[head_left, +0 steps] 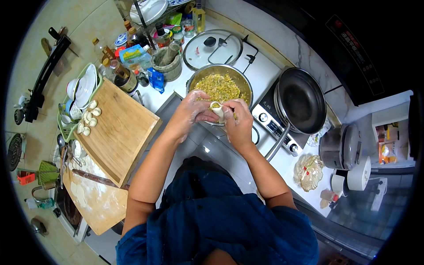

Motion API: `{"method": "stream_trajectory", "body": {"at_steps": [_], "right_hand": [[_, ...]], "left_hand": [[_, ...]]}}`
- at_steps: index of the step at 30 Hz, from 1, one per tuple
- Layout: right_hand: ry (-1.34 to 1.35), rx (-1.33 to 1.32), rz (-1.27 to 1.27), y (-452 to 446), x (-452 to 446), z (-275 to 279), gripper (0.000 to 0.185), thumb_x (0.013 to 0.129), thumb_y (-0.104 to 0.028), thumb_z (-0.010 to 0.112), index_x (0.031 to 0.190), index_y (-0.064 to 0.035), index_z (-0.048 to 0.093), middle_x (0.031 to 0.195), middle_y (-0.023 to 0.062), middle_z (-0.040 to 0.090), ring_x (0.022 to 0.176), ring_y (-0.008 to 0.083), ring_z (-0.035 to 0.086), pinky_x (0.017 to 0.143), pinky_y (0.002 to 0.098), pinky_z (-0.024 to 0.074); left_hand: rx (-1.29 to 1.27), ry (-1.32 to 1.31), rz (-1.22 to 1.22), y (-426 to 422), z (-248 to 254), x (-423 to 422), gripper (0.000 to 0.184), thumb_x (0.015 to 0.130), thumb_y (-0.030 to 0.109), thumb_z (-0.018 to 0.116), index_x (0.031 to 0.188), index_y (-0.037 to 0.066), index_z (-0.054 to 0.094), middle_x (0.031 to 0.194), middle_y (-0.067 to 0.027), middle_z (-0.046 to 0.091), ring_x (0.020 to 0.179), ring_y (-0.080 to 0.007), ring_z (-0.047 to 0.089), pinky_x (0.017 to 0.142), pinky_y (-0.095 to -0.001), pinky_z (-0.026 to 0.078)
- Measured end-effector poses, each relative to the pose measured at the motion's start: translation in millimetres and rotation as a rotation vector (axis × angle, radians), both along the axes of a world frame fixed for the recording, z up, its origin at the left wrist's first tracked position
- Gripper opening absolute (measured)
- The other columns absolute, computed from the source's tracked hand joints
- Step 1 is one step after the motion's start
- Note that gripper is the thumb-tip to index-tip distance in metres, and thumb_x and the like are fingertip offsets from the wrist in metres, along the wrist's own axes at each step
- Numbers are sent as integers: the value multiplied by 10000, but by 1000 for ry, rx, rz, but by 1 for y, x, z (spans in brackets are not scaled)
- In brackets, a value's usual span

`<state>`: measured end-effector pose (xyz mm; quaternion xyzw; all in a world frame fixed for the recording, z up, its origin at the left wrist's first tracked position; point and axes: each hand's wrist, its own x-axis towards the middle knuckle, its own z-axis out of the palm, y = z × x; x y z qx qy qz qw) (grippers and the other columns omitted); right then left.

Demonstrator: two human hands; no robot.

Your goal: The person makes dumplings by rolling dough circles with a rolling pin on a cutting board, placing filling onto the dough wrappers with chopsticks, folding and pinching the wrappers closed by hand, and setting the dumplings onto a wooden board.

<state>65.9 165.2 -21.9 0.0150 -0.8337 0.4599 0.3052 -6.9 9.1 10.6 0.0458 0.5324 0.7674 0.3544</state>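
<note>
Blue shirt (216, 225) — left fingers (203, 94), right fingers (229, 112) pinching dough wrapper (217, 112) — white counter (285, 170), tiled wall (95, 22).

The left arm (155, 165) is slanting far and rightward, the right arm (264, 174) far and leftward. The white-smeared left hand (194, 109) and the right hand (239, 119) are facing each other, both curling their fingers (235, 106) inward, pinching close together.

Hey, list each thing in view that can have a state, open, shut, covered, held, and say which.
Bowl: uncovered, holding filling
Wrapper: folded, top open, filling showing
Left hand: holding wrapper
Right hand: holding wrapper
Glass lid: off the bowl
Pan: uncovered
Dumplings: closed, clustered on tray
Rolling pin: lying on dusted board
Rice cooker: looks shut
</note>
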Motion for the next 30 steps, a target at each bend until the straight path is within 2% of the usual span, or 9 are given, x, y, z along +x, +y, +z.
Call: {"method": "stream_trajectory", "body": {"at_steps": [5,8,11,17,23,30], "right_hand": [[-4,-51,1,1,2,2,119,906,-119,575,912,-2,598,847,137,572,763,293,575,682,361,454],[-17,-59,5,-1,4,4,111,900,-110,579,909,-1,597,846,132,572,767,290,575,687,361,453],[-16,-42,20,-3,5,2,95,888,-93,583,905,-1,597,844,130,570,775,287,577,693,360,454],[-19,34,45,-9,12,7,64,860,-64,599,901,-15,603,850,134,578,794,300,581,700,379,463],[74,178,89,-14,16,1,99,819,-46,648,910,-26,613,861,135,590,792,311,584,699,396,472],[76,200,125,-20,22,1,167,777,-62,695,918,-25,614,854,135,590,777,317,588,681,393,482]], "left_hand": [[41,154,79,-1,-7,15,211,887,-18,510,1086,15,447,982,-143,600,866,-236,660,782,-335,550],[95,242,62,-4,-18,17,137,894,-26,518,1025,7,493,985,-125,596,865,-222,656,787,-328,547],[42,321,71,-5,-18,20,65,902,-8,538,966,-1,529,963,-106,598,854,-201,650,776,-309,545],[-62,306,92,-9,-12,24,71,892,-4,559,961,1,543,904,-99,621,801,-183,648,718,-286,549],[-117,0,59,-15,3,23,69,858,-9,576,910,29,552,919,-100,646,725,-188,659,643,-271,548],[-159,69,49,-18,-12,22,60,839,13,603,883,37,571,863,-76,644,687,-151,639,628,-263,540]]}}
